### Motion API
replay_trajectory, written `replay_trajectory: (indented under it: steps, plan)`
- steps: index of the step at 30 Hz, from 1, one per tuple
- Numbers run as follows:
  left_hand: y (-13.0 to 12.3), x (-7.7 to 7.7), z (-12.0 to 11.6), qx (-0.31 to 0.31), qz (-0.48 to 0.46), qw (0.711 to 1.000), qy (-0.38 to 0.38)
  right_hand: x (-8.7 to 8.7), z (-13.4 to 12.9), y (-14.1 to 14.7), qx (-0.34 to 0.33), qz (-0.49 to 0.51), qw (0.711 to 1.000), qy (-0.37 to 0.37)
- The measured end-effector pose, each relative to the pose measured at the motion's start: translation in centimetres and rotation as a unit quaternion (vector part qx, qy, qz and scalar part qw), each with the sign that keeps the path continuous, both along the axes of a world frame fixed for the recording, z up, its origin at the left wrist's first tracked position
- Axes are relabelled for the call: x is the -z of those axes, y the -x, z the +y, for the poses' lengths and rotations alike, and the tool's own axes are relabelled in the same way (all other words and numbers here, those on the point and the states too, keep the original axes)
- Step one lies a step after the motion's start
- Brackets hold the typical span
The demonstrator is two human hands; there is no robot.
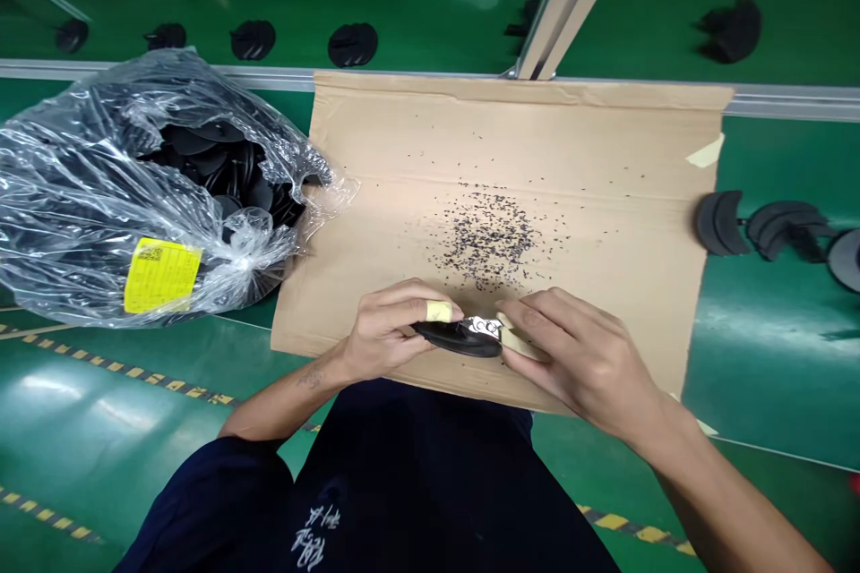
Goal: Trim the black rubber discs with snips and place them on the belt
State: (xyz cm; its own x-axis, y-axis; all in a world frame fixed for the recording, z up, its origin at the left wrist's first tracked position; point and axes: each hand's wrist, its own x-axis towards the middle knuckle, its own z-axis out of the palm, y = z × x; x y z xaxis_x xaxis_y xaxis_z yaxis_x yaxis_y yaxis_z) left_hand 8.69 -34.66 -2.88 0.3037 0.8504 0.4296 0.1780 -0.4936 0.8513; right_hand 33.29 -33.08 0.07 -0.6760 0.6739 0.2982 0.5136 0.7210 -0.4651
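Note:
My left hand [393, 331], a pale yellow wrap on one finger, is closed on the left end of a black rounded plastic part [460, 339], held low over the near edge of the cardboard sheet [363, 260]. From the other side my right hand [571, 349] is closed in a pinch, with yellowish wraps on its fingers. Between its fingertips and the black part shows a small white piece with black curved markings [485, 327]; its far end is hidden by the fingers. Many tiny black scraps [490, 233] lie scattered on the cardboard ahead of both hands.
A clear plastic bag [73, 197] full of black parts stands at left, bearing a yellow label [163, 276]. More black parts [786, 228] lie on the green surface at right. Beyond a metal rail [793, 103] rises an upright post [568, 4], with several black discs [353, 45] behind it.

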Motion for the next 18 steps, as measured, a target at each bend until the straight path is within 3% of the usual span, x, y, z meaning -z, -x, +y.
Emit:
replay_trajectory:
  steps: [6,11,14,18]
  plan:
    - [0.0,0.4,0.1,0.001,0.015,0.999,-0.033,-0.3,0.1,0.1,-0.012,-0.063,0.998,-0.012]
    - [-0.2,0.7,0.3,0.008,0.028,0.999,-0.03,0.0,0.3,-0.3,-0.024,-0.071,0.997,0.023]
    - [-0.2,0.7,0.6,0.014,0.041,0.999,-0.03,0.5,0.6,-0.6,-0.024,-0.02,0.995,0.099]
    - [-0.1,0.6,0.9,0.015,0.037,0.998,-0.051,1.0,1.3,-0.9,-0.016,0.057,0.965,0.254]
